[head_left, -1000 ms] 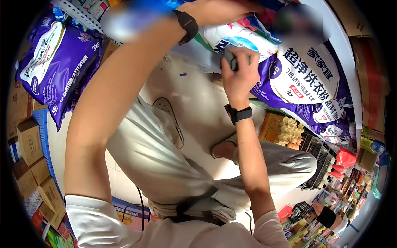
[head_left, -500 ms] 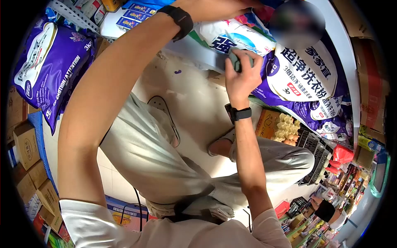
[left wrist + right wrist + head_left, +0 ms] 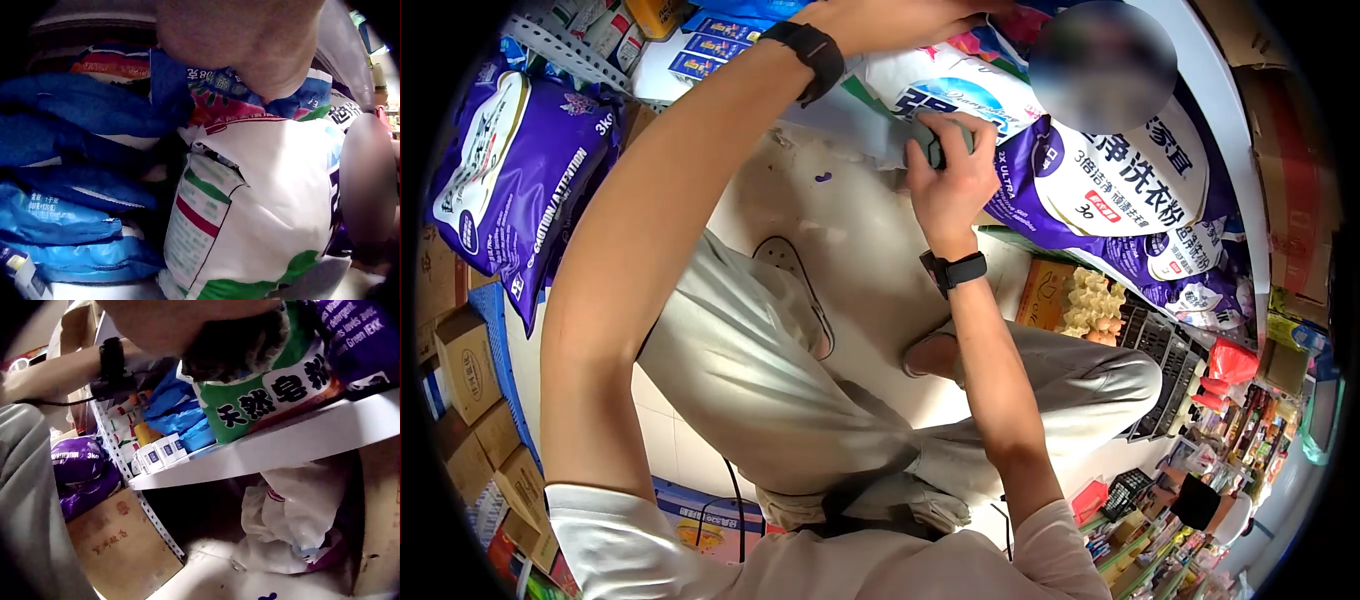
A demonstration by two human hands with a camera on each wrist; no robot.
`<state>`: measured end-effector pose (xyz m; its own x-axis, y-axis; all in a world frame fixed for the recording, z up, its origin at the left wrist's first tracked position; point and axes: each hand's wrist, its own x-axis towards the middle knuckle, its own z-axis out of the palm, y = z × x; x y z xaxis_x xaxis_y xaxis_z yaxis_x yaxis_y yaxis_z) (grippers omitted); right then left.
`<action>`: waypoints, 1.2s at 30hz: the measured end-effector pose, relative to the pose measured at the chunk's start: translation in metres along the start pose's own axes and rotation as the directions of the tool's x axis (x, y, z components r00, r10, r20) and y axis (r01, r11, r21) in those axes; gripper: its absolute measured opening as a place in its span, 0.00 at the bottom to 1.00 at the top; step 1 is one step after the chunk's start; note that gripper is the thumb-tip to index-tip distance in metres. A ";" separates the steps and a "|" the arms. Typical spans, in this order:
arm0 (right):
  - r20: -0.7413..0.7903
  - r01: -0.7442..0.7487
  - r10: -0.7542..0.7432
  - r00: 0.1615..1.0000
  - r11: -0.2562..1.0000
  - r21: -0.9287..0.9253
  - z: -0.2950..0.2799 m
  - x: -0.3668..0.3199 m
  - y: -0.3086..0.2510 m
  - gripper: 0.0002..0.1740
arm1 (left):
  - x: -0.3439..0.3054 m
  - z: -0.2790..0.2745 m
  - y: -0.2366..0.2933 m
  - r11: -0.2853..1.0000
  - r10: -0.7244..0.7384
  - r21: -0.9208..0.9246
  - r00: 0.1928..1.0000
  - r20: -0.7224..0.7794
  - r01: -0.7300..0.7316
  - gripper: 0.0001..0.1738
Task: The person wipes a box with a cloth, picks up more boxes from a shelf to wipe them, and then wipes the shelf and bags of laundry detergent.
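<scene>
My right hand (image 3: 958, 185) holds a bunched dark grey-green cloth (image 3: 930, 140) against the lower edge of a white laundry detergent bag (image 3: 960, 80). In the right wrist view the cloth (image 3: 240, 347) looks dark and fuzzy, overlapping the bag's green part (image 3: 234, 415). Reaching over the top of the same bag, my left hand (image 3: 890, 22) has its fingers out of sight. The left wrist view shows the hand's heel (image 3: 244, 44) above the bag (image 3: 275, 175) and beside a blue and pink packet (image 3: 222, 100); I cannot tell whether the fingers grip anything.
Large purple washing powder bags (image 3: 1120, 185) stand to the right on the white shelf (image 3: 300, 440). Blue packets (image 3: 81, 119) and small boxes (image 3: 710, 45) lie left of the white bag. Another purple bag (image 3: 520, 180) sits far left. Egg trays (image 3: 1090, 300) and a black crate (image 3: 1155, 370) are at lower right.
My right hand with the cloth has shifted left along the lower edge of the white bag. The left arm has moved slightly left in view and stays over the bag's top.
</scene>
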<state>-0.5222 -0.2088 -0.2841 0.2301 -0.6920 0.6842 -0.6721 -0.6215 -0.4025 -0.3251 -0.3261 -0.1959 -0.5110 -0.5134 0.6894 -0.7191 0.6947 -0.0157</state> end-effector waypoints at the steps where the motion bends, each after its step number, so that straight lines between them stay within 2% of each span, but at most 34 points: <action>1: 0.004 0.000 0.000 1.000 1.000 -0.009 0.001 -0.001 0.002 0.22 | 0.000 -0.002 0.000 1.000 -0.007 -0.005 1.000 0.013 0.008 0.23; 2: 0.008 -0.005 0.005 1.000 1.000 -0.018 0.002 -0.004 0.003 0.22 | -0.001 -0.003 0.001 1.000 -0.014 -0.012 0.999 0.029 0.015 0.23; 3: 0.083 0.022 -0.019 0.996 0.999 -0.039 0.003 -0.008 0.005 0.21 | -0.002 -0.001 0.002 1.000 -0.013 -0.007 1.000 0.022 0.013 0.22; 6: 0.117 0.102 -0.095 0.989 0.993 -0.053 -0.002 -0.007 0.013 0.20 | 0.000 0.004 -0.002 1.000 0.005 0.009 1.000 -0.028 -0.005 0.21; 10: -0.047 0.049 -0.053 0.997 0.995 -0.086 -0.012 0.001 0.016 0.20 | -0.008 0.006 -0.001 1.000 0.024 -0.013 0.996 -0.089 -0.025 0.20; 13: 0.102 0.034 -0.023 0.995 0.994 -0.106 -0.009 -0.010 0.009 0.22 | 0.000 0.004 -0.001 0.999 0.009 -0.033 0.999 -0.044 -0.011 0.19; 14: 0.095 0.026 -0.018 0.995 0.996 -0.083 -0.007 -0.014 0.009 0.22 | -0.001 0.005 0.000 0.999 -0.010 -0.045 1.000 -0.013 0.010 0.18; 15: 0.054 0.013 -0.009 0.998 0.997 -0.070 -0.007 -0.011 0.007 0.22 | -0.001 0.004 0.000 0.999 -0.013 -0.051 1.000 0.010 0.013 0.18; 18: -0.111 0.009 -0.011 0.994 1.000 -0.019 -0.005 0.006 0.006 0.23 | -0.005 0.005 0.002 1.000 -0.011 0.017 0.998 -0.057 0.012 0.19; 19: -0.130 -0.021 0.019 0.991 1.000 -0.008 -0.006 0.009 0.005 0.23 | -0.004 0.003 0.000 0.997 -0.065 -0.034 0.995 0.070 0.067 0.20; 25: -0.022 -0.018 0.019 1.000 1.000 0.002 -0.001 -0.008 0.005 0.23 | -0.008 0.006 -0.001 0.997 0.010 0.073 0.997 -0.076 -0.004 0.20; 30: 0.122 0.060 -0.055 0.991 0.997 -0.040 0.010 -0.011 0.007 0.21 | 0.000 0.002 0.001 0.999 -0.032 -0.028 0.998 0.061 0.034 0.20; 31: 0.101 0.065 -0.059 0.993 0.997 -0.051 0.005 -0.007 0.011 0.20 | 0.001 -0.003 0.000 0.997 -0.047 -0.053 0.993 0.104 0.053 0.19; 35: -0.045 -0.051 0.048 0.998 0.997 -0.056 -0.013 -0.015 0.023 0.25 | -0.002 0.002 0.002 1.000 -0.020 0.001 0.999 -0.034 0.020 0.16; 36: -0.072 -0.056 0.054 0.996 0.998 -0.023 -0.014 -0.014 0.020 0.25 | -0.002 0.001 0.000 1.000 -0.026 -0.015 1.000 -0.012 0.026 0.16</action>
<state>-0.5488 -0.2064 -0.2933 0.1423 -0.6966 0.7032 -0.6997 -0.5733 -0.4263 -0.3249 -0.3255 -0.1984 -0.4865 -0.5250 0.6984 -0.7248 0.6889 0.0130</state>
